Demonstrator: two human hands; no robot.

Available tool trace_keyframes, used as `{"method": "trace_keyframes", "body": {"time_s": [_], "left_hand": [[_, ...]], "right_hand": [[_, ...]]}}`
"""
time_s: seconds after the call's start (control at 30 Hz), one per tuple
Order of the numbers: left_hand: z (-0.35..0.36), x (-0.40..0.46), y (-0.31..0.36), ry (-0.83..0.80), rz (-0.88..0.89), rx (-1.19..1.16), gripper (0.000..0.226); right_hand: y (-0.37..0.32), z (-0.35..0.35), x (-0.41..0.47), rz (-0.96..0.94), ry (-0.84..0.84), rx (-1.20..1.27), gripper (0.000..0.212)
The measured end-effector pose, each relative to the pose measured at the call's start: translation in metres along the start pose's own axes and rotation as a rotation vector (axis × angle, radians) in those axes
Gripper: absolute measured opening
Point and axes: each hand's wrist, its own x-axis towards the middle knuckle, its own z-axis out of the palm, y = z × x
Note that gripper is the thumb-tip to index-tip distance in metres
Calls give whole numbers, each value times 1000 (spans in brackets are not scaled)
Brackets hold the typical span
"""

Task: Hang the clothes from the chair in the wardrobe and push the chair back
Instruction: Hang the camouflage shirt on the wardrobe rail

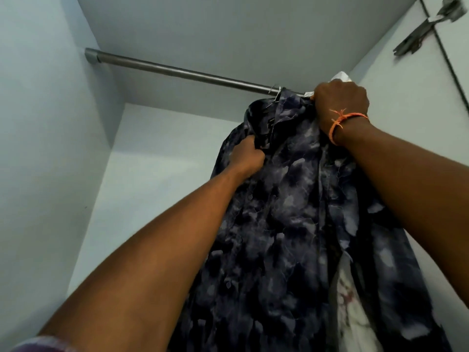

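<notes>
A dark blue patterned shirt (284, 224) hangs inside the wardrobe, its wire hanger hook (277, 92) over the grey metal rail (177, 71). My left hand (247, 157) grips the shirt's front near the collar. My right hand (341, 105), with an orange thread at the wrist, grips the shirt's right shoulder just under the rail. A white garment (355, 318) shows behind the shirt at the lower right, and a bit of white fabric (341, 77) peeks above my right hand. The chair is out of view.
Pale wardrobe walls close in on the left (45, 148) and back (162, 174). The rail's left stretch is bare. A wardrobe door (396, 59) with a metal hinge (418, 36) stands at the upper right.
</notes>
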Motion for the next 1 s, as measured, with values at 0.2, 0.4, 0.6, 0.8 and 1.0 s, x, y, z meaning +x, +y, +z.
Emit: {"method": "trace_keyframes", "body": {"time_s": [0.2,0.4,0.6,0.8,1.0], "left_hand": [[33,36,-12,-80,97,-117,47],[43,61,-18,-59,166,-150,42],[46,69,-22,-45,153,-113,40],[52,64,-17,-52,132,-119,35],[52,37,-12,-45,110,-101,35]], "right_hand": [[-5,26,30,8,29,-67,23],[-6,39,59,34,45,-84,27],[-5,54,65,-37,-6,-127,25],[6,64,73,-156,-55,-202,20],[12,56,61,-105,-55,-152,28]]}}
